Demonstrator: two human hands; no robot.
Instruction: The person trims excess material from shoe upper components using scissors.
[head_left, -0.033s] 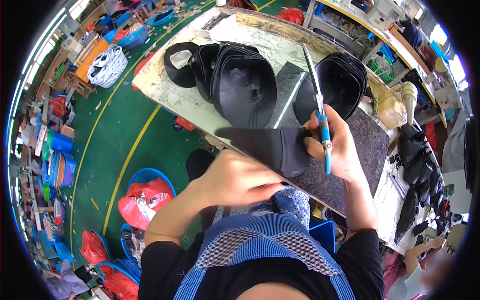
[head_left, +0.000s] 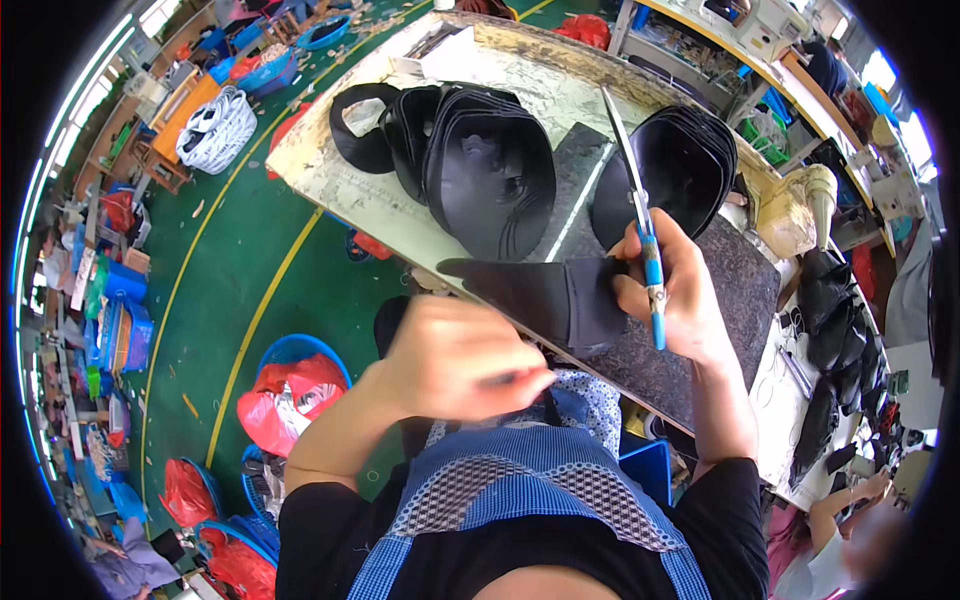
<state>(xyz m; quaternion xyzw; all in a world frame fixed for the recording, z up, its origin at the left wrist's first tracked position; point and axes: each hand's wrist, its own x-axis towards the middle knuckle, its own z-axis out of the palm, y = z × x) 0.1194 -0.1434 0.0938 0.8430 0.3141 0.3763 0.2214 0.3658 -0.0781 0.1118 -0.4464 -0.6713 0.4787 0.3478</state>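
Observation:
My right hand (head_left: 688, 292) grips long scissors (head_left: 628, 160) by their blue handles, blades pointing up and away. The same hand pinches the right end of a flat black piece of material (head_left: 530, 290), which sticks out to the left over the table's near edge. My left hand (head_left: 455, 360) is blurred just below that piece, fingers curled together. I cannot tell whether it holds anything. Behind stand two stacks of black curved pieces, one on the left (head_left: 490, 170) and one on the right (head_left: 685, 160).
The work table (head_left: 340, 190) carries a dark mat (head_left: 725, 300) under my right hand. More black parts (head_left: 830, 300) lie on a bench at the right. A blue basket with red bags (head_left: 295, 385) sits on the green floor. Another person's arm (head_left: 850, 500) shows at the lower right.

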